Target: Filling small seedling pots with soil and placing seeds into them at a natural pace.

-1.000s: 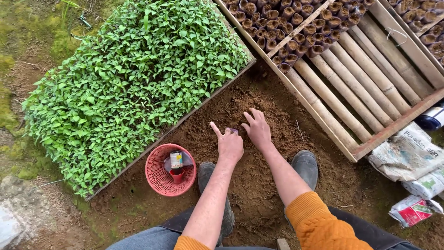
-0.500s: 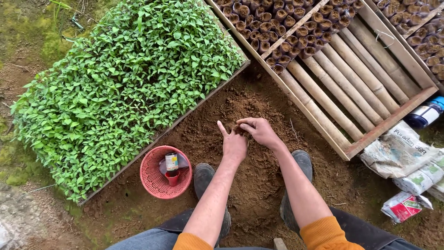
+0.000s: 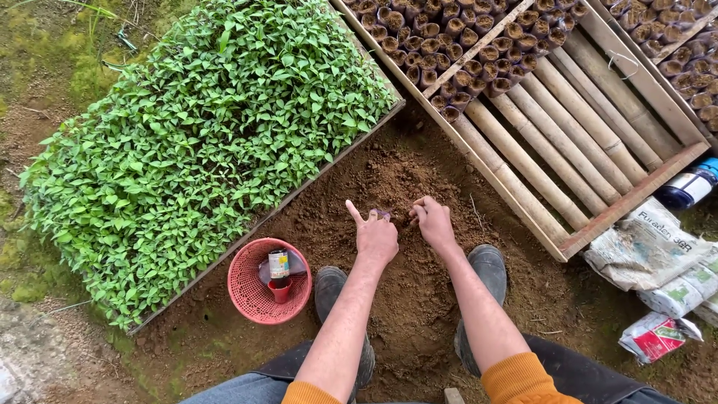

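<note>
My left hand [image 3: 375, 234] and my right hand [image 3: 432, 221] rest side by side on a low mound of loose brown soil [image 3: 389, 179], between my two dark rubber boots [image 3: 488, 269]. The left forefinger sticks up and out; its other fingers curl around something small and dark that I cannot make out. The right hand's fingers are bunched, their tips touching the soil beside the left hand. Both forearms are bare below orange sleeves.
A wooden tray of dense green seedlings [image 3: 202, 142] lies at the left. A bamboo-slatted tray [image 3: 568, 142] holds several small soil-filled pots [image 3: 449, 45] at its far end. A red mesh basket [image 3: 254, 292] with a small bottle sits by my left boot. Plastic bags [image 3: 658, 254] lie at right.
The right hand's spread fingers have bunched together and dropped onto the soil beside the left hand. The left hand stays in place with its forefinger raised.
</note>
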